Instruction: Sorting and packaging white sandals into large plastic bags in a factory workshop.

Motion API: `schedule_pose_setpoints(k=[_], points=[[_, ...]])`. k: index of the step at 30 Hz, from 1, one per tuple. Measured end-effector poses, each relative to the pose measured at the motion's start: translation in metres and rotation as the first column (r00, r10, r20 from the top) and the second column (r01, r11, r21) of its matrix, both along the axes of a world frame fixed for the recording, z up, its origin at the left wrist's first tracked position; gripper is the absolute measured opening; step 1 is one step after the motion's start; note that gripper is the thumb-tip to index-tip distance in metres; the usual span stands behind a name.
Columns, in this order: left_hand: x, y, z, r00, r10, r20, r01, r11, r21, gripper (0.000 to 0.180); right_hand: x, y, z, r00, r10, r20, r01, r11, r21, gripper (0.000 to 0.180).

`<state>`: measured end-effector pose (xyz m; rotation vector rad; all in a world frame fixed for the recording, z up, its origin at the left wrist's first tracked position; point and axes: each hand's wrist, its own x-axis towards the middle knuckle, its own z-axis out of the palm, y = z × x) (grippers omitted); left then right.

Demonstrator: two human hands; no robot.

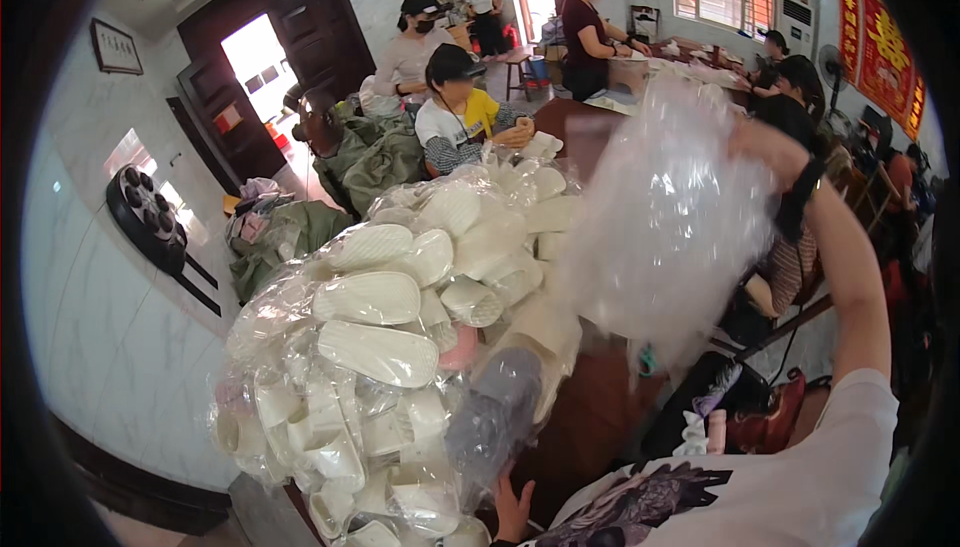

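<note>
My right hand (772,155), raised at the right and blurred, grips a bunch of clear plastic bags (665,212) that hang over the dark brown table (585,412). Low in the middle, my left hand (514,509) lies with its fingers apart, beside a pair of grey slippers (492,412) in clear plastic. Whether it touches that wrapping I cannot tell. To its left rises a large heap of cream slippers (380,355), many in clear bags, with a bit of pink slipper (460,349) among them.
Across the heap sits a co-worker in a yellow-and-white top (465,117), hands at a slipper. Green sacks (385,159) stand at the left. Other people work at a far table. A dark red bag (770,427) and small items lie at my right.
</note>
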<state>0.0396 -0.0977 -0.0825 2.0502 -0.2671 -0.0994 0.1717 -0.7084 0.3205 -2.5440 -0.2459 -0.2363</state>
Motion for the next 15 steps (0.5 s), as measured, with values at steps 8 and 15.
schedule_pose_setpoints(k=[8,15], points=[[0.054,-0.042,-0.03,0.976,0.215,0.036,-0.217,0.94,0.262,0.05,0.205,-0.142,0.025,0.817,-0.018,0.576,0.334,0.829,-0.448,0.047],[0.163,-0.074,-0.037,0.963,0.243,0.112,-0.268,0.895,0.358,0.051,0.424,-0.162,-0.089,0.499,-0.357,0.79,0.567,0.823,0.014,0.043]])
